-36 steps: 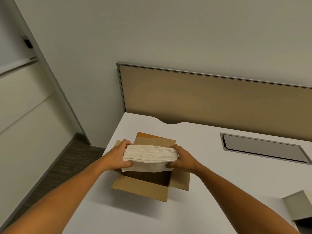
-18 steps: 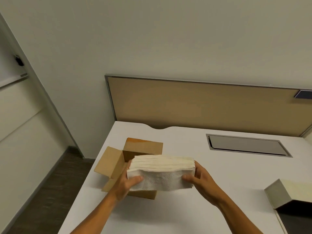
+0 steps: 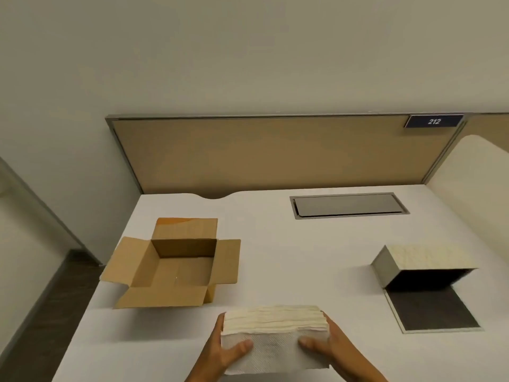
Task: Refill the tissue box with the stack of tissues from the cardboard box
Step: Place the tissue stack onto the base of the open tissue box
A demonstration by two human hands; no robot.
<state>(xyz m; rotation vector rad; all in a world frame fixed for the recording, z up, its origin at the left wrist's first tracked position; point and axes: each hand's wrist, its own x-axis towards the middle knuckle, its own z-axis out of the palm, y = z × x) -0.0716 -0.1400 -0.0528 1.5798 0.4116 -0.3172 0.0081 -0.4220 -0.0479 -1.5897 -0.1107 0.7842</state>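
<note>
Nearest the camera, at 6 o'clock: stack of tissues (image 3: pixel 275 321) was held over the front of the white desk (image 3: pixel 289 257), gripped at both short ends. Left hand (image 3: pixel 220 351) was clamped on the left end, thumb across the near face, the other fingers hidden behind the stack. Right hand (image 3: pixel 330 346) was clamped on the right end, thumb likewise pressed on the near face. Stack lay flat, long side running left to right; a loose outer sheet (image 3: pixel 275 354) hung down over its near face. Whether the stack touched the desk could not be told.

At 10 o'clock from the stack, near but apart: cardboard box (image 3: pixel 176 266), all four flaps folded outward, interior showing only bare cardboard. It sat close to the desk's left edge.

At 2 o'clock from the stack, well apart: tissue box (image 3: pixel 424 257), grey sides with a pale patterned top, lying with its dark open mouth toward the camera. A flat dark panel (image 3: pixel 432 312) lay on the desk in front of that mouth, touching the box.

Farther back, at 1 o'clock: grey cable hatch (image 3: pixel 348 205) set flush in the desk.

Farthest: tan partition panel (image 3: pixel 275 153) along the desk's back edge, with a dark blue plate (image 3: pixel 433 121) reading 212 at its upper right corner. Plain wall (image 3: pixel 248 51) above.
</note>
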